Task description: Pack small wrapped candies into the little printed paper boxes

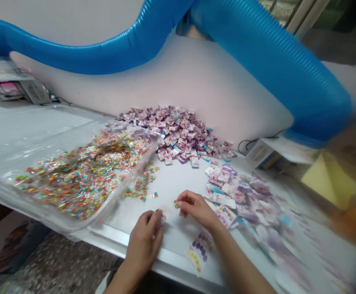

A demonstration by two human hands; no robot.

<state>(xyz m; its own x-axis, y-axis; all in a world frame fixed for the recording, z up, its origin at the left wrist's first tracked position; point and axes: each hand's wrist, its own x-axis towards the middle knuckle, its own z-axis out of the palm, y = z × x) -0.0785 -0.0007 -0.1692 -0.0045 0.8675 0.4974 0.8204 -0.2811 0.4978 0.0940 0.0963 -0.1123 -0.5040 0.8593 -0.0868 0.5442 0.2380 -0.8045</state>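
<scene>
Left hand's (143, 241) grip clamped on a half-hidden packet (160, 221), right hand's (196, 208) on a tiny coloured sachet (176, 203)

1. Your left hand (144, 241) closes over a small wrapped packet (160, 221); your fingers hide most of it, and its print can't be told.
2. The colourful speck (175, 203) pinched by your right hand (197, 208) is too small to identify.
3. The lilac packets (245, 204) blur toward the lower right, so you can't read or count them.
4. The printed card (200, 252) has marks too small to read.
5. The stacked papers (0, 77) and blue corrugated hose (257, 61) run past the picture's edges.
6. The orange object (353, 222) at the right edge is too blurred to name.
</scene>
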